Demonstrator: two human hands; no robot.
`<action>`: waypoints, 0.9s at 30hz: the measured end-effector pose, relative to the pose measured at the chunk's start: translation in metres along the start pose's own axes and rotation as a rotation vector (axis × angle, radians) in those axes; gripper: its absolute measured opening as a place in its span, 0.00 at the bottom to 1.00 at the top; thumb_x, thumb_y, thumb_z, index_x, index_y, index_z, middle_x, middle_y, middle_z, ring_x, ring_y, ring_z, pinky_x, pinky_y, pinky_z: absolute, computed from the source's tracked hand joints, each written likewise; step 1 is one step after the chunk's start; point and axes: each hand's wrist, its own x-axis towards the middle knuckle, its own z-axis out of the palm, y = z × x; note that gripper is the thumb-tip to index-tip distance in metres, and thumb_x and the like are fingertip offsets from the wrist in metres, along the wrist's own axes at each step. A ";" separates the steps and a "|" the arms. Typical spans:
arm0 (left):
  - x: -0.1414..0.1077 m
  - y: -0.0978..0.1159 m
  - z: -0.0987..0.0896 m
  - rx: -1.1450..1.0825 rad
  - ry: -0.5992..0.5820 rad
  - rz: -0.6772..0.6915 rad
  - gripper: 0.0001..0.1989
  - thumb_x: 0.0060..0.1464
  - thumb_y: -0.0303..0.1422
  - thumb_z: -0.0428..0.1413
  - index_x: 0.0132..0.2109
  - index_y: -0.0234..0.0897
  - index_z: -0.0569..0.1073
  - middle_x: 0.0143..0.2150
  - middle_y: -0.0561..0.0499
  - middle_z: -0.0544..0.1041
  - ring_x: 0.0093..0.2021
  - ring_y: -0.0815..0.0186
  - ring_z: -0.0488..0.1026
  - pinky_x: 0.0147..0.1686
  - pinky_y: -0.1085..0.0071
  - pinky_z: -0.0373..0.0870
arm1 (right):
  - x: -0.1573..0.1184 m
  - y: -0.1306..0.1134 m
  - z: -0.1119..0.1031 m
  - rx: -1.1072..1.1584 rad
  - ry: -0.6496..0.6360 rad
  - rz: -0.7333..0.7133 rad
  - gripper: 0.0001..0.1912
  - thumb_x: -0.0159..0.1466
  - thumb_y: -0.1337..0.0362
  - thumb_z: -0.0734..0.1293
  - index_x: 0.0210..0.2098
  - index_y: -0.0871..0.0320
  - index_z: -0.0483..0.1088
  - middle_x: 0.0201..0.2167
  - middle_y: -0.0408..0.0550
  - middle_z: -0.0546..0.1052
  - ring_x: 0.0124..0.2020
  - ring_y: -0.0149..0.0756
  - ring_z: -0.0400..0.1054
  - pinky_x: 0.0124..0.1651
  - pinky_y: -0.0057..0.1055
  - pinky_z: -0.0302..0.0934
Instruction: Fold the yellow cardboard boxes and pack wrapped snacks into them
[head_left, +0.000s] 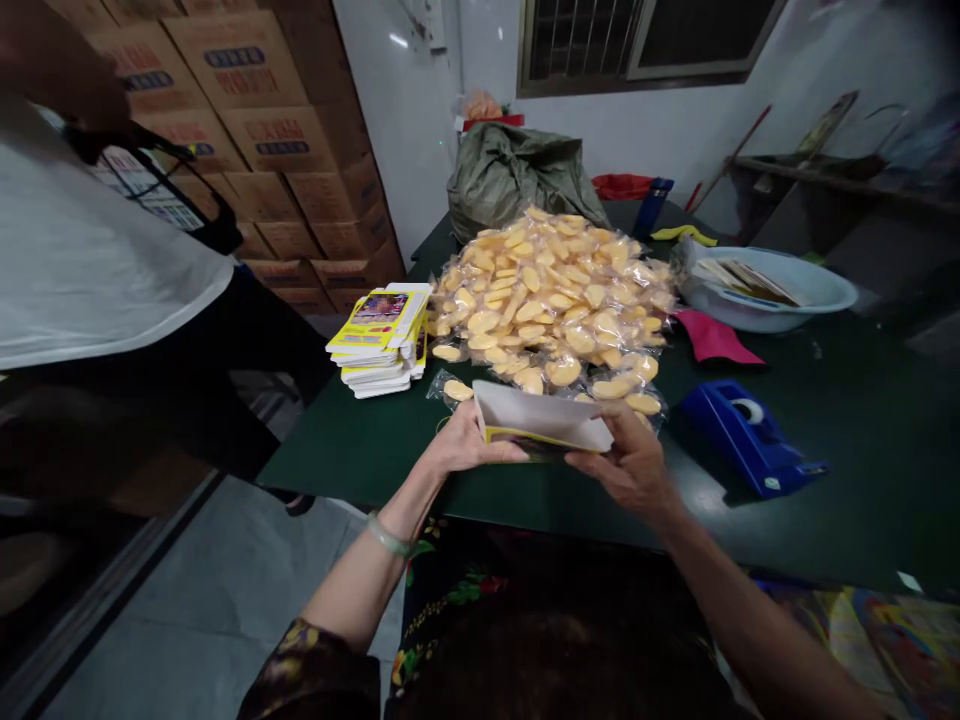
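White-lined yellow carton [541, 420] is held open over the near edge of the dark green table [840, 480]. Left hand [472, 442] and right hand [626, 462] pinch its ends, fingers narrow and firm, mouth level, just beside the heaped clear snack packets [551, 300].

This looks like a small packing workshop. Brown cartons [247, 130] stand stacked high along one wall, and a dark green worktable [840, 480] carries a heap of sealed yellow snack packets [547, 300], a pile of flat printed boxes [379, 340] and a blue tape dispenser [739, 430] (the sort used for sealing parcels). Plain walls, a grey tiled floor [202, 590] and a barred window [577, 40] complete the room.
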 end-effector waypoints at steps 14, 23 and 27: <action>-0.006 -0.024 0.027 0.122 0.447 0.192 0.43 0.38 0.50 0.66 0.58 0.35 0.63 0.44 0.42 0.77 0.39 0.61 0.76 0.36 0.69 0.75 | -0.005 0.019 0.029 -0.614 0.507 -0.326 0.19 0.64 0.52 0.60 0.49 0.58 0.62 0.35 0.59 0.76 0.35 0.47 0.74 0.35 0.41 0.69; -0.006 -0.034 0.035 0.574 0.667 0.703 0.36 0.48 0.35 0.64 0.61 0.44 0.58 0.55 0.41 0.68 0.55 0.58 0.68 0.52 0.60 0.69 | 0.013 0.012 0.013 -0.595 0.342 -0.602 0.21 0.64 0.66 0.64 0.56 0.51 0.59 0.35 0.49 0.78 0.35 0.41 0.74 0.37 0.36 0.68; -0.011 -0.017 0.037 0.434 0.724 0.613 0.12 0.56 0.30 0.56 0.48 0.38 0.71 0.48 0.43 0.71 0.48 0.62 0.71 0.46 0.65 0.70 | 0.006 0.014 0.014 -0.509 0.292 -0.534 0.17 0.65 0.67 0.61 0.53 0.53 0.63 0.37 0.50 0.78 0.38 0.40 0.74 0.38 0.35 0.68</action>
